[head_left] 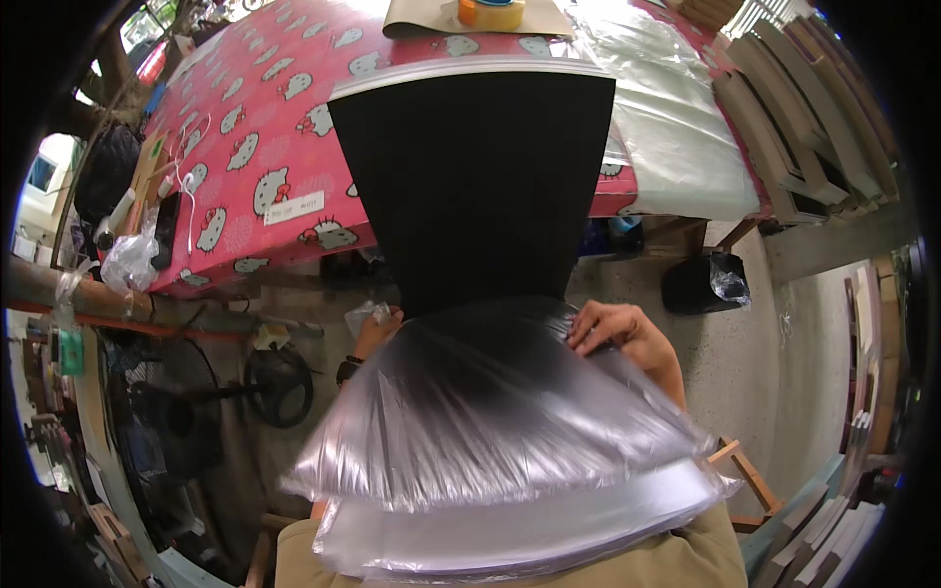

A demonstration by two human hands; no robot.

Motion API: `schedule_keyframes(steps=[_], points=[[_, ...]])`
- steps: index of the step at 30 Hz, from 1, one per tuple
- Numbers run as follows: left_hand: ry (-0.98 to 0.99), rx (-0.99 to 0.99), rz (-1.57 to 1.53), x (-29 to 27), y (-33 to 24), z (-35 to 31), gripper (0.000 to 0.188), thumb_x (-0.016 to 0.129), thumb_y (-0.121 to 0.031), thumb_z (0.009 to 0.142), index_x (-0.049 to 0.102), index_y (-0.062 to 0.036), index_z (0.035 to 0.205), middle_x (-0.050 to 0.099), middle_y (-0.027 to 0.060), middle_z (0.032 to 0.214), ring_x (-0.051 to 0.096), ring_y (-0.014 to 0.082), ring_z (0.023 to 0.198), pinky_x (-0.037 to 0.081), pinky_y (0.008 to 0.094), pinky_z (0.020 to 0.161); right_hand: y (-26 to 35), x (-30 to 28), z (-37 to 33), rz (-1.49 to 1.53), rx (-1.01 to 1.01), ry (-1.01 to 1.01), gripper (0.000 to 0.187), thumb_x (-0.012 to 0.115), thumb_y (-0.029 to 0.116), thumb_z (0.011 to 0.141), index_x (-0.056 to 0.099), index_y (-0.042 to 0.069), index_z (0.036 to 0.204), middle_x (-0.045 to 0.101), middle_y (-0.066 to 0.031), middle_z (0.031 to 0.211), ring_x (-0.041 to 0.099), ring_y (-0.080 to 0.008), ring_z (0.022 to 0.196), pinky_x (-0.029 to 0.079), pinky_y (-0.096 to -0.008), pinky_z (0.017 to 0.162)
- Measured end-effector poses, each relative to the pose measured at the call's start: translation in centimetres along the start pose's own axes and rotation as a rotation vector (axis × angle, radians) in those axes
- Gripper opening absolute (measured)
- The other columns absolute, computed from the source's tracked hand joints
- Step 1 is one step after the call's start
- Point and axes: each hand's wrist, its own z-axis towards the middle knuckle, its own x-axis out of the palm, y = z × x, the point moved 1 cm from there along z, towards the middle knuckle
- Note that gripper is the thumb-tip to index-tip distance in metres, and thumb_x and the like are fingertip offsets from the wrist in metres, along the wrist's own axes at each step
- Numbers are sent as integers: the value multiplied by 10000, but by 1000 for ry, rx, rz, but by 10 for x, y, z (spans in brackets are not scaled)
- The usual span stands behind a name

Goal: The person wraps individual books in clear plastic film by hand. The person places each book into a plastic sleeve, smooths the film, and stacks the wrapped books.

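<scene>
A wide black panel (475,176) with a pale far edge stands tilted, its far end over the table edge and its near end toward my lap. A clear plastic bag (490,421) covers the panel's near part, spreading out wrinkled toward me. At the panel's right side, the curled fingers of my right hand (622,338) pinch the bag's edge. My left hand (377,333) is at the opposite side, partly hidden behind bag and panel, with crumpled clear plastic at its fingers. Beneath the bag, a stack of flat plastic sheets or bags (510,524) lies across my lap.
A table with a pink cartoon-cat cover (265,147) stands ahead. On it are tape rolls (490,14), clear plastic sheeting (676,127) and a dark phone (167,230). Stacked boards (804,108) rise at right, a black bin (706,284) below. A fan (176,412) stands at left.
</scene>
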Motion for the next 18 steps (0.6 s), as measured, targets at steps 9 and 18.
schedule_keyframes(steps=[9, 18], points=[[5, 236, 257, -3, -104, -52, 368, 592, -162, 773, 510, -53, 1115, 465, -27, 674, 402, 64, 593, 383, 205, 607, -26, 3, -35, -15, 76, -18, 420, 483, 45, 521, 651, 12, 904, 602, -141, 1012, 476, -294, 1061, 280, -402, 957], [516, 184, 586, 29, -164, -155, 420, 580, -50, 710, 480, -60, 1118, 525, 139, 959, 523, 295, 906, 410, 287, 789, -40, 28, -48, 139, 72, -389, 371, 500, 252, 595, 642, -14, 811, 610, -147, 967, 451, -261, 1048, 282, -374, 946]])
